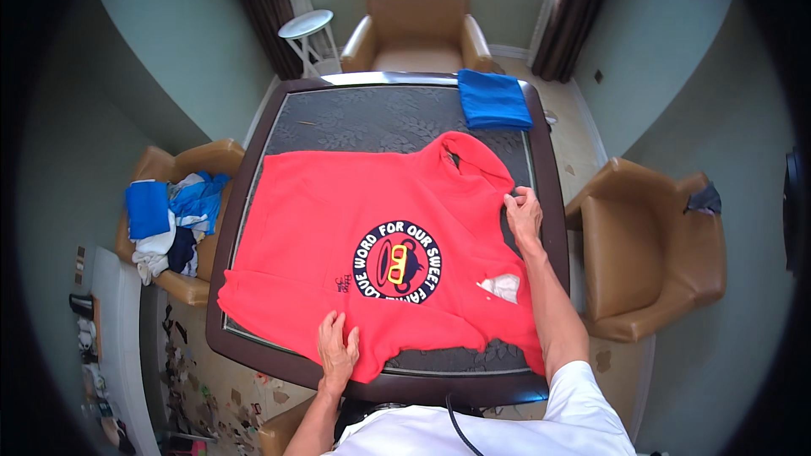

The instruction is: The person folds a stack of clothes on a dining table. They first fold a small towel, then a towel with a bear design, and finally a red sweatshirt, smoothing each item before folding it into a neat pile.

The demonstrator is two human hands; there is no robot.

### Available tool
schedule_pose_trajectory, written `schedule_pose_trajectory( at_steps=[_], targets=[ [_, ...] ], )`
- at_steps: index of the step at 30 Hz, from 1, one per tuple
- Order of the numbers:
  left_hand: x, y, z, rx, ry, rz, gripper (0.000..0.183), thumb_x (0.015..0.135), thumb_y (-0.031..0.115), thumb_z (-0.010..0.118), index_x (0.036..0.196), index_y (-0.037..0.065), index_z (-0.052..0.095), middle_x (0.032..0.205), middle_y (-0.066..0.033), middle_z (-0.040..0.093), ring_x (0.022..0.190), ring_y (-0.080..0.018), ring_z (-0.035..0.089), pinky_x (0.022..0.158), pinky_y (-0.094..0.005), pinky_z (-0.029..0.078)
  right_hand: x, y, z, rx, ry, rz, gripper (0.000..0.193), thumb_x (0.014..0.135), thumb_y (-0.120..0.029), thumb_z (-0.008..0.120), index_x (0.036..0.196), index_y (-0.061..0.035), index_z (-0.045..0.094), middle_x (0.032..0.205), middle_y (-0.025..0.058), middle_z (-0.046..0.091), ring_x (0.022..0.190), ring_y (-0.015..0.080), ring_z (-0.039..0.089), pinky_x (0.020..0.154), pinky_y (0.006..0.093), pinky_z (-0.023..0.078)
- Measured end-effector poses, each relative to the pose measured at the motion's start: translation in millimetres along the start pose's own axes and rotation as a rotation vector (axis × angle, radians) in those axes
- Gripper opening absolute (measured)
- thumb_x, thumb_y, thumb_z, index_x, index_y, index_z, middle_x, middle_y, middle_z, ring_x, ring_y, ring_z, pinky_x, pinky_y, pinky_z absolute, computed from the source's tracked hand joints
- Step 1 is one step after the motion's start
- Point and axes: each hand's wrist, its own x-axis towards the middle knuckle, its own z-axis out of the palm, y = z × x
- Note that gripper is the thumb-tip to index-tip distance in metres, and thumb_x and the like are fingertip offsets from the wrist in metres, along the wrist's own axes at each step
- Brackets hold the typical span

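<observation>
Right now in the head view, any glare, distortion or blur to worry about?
Head view: strong fisheye bend with dark vignetted corners; window glare streaks the table far rim; red shirt, left hand and right hand are evenly lit and sharp; no motion blur visible.

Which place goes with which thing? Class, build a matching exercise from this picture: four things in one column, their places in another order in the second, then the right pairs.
Things:
1. red T-shirt
2. folded blue cloth
3. pile of clothes
4. small white side table

Places:
A. on the armchair at the left
B. spread over the middle of the table
C. on the floor beside the far armchair
D. at the far right corner of the table

Pairs: 1-B, 2-D, 3-A, 4-C
</observation>
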Motion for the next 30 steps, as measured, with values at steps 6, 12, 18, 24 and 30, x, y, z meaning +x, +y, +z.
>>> schedule_pose_trajectory(
  at_steps=[6,12,18,24,30],
  targets=[
    [-19,5,-12,-0.032,-0.004,-0.151,0.031,0.085,0.005,0.075,0.113,-0.003,0.067,0.12,-0.0214,0.064,0.111,-0.0387,0.063,0.094,-0.0439,0.053,44,11,20,-0.213,-0.167,0.259,0.033,0.081,-0.034,0.072,0.084,-0.0024,0.063,0.086,0.0217,0.066,0.086,0.0389,0.066,0.076,0.0497,0.05],
    [-21,-2,-15,-0.132,0.042,-0.255,0.025,0.085,0.002,0.073,0.108,-0.003,0.069,0.114,-0.0197,0.067,0.105,-0.037,0.066,0.091,-0.0416,0.055,67,-43,16,-0.028,0.084,-0.077,0.018,0.084,-0.017,0.071,0.083,-0.0033,0.06,0.069,0.0159,0.058,0.067,0.0326,0.061,0.067,0.0448,0.049],
    [14,1,-8,-0.333,0.054,-0.212,0.021,0.087,-0.001,0.07,0.107,-0.003,0.068,0.11,-0.0188,0.068,0.097,-0.0325,0.068,0.082,-0.0372,0.056,57,-152,-22,0.145,0.22,-0.512,0.007,0.088,-0.012,0.067,0.09,-0.0061,0.065,0.087,0.0138,0.067,0.084,0.0351,0.064,0.076,0.0442,0.051],
    [39,-11,17,-0.659,0.048,-0.341,0.015,0.094,0.0,0.067,0.108,-0.003,0.068,0.101,-0.01,0.067,0.083,-0.0149,0.066,0.071,-0.0276,0.055,-88,-212,-35,0.101,-0.241,-1.021,0.01,0.079,-0.002,0.066,0.087,-0.0081,0.066,0.083,0.0103,0.065,0.084,0.0304,0.063,0.076,0.0434,0.049],
    [42,-22,52,-0.914,-0.001,-0.454,0.025,0.094,0.002,0.069,0.118,-0.002,0.065,0.098,-0.0065,0.066,0.081,-0.0107,0.063,0.071,-0.026,0.054,-209,-124,-26,0.131,-0.563,-0.681,0.021,0.079,-0.01,0.078,0.099,-0.0053,0.071,0.092,0.0109,0.067,0.083,0.0287,0.066,0.075,0.0401,0.052]
  ],
)
